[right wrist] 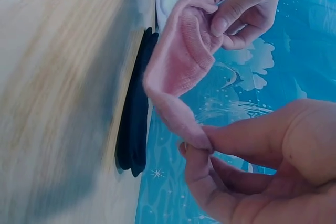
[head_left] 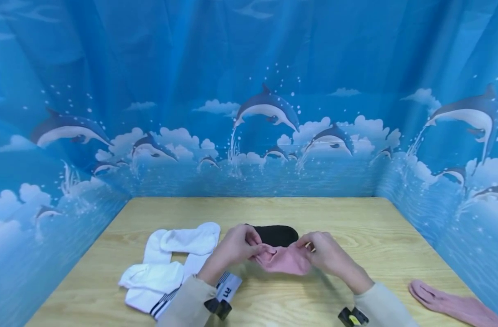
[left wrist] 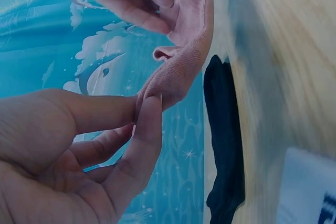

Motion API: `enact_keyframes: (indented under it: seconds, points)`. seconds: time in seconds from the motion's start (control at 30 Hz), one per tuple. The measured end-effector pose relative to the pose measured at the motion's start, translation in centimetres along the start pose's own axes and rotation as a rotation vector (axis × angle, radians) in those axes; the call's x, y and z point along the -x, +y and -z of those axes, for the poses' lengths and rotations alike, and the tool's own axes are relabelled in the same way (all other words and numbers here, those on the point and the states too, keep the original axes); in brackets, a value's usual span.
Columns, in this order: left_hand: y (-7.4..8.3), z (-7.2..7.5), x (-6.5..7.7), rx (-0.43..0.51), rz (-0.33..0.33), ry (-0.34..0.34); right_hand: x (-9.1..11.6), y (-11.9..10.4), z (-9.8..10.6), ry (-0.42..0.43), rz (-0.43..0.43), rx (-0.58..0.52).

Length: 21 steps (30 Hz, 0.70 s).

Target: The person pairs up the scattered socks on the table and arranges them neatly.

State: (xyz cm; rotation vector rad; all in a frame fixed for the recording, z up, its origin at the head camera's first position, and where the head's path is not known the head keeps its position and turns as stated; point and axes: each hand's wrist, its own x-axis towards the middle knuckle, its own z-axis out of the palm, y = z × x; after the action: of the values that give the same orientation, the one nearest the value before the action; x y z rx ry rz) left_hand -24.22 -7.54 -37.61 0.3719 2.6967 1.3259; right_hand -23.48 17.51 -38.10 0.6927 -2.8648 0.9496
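Between both hands a pink sock [head_left: 287, 261] is held up above the table, sagging in the middle. My left hand [head_left: 237, 247] pinches one end between thumb and fingers. The other end is pinched by my right hand [head_left: 324, 254]. In the right wrist view the sock [right wrist: 178, 72] shows a fold near the left hand [right wrist: 252, 9]. Behind it lies a black sock [head_left: 275, 235] flat on the wood, partly hidden by the pink one. A second pink sock [head_left: 453, 302] rests at the table's right side.
White socks [head_left: 155, 277] with black stripes lie overlapping on the left of the wooden table [head_left: 355, 213], partly under my left forearm. A blue dolphin-print curtain [head_left: 249, 172] encloses the table's back and sides.
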Motion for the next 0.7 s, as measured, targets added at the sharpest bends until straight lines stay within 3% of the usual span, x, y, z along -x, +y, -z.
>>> enact_keyframes:
  seconds: [0.13, 0.37, 0.7]
  points:
    - [0.0, 0.5, -0.1, 0.000, 0.045, 0.007, -0.1, -0.3, -0.2, 0.034, -0.061, -0.037]
    - [-0.4, 1.2, 0.0, -0.012, 0.053, -0.014, -0.2, -0.5, -0.8, 0.085, -0.130, -0.053]
    - [-1.0, 1.6, 0.0, -0.034, 0.079, -0.045, -0.4, -0.5, -2.0, 0.086, -0.108, -0.015]
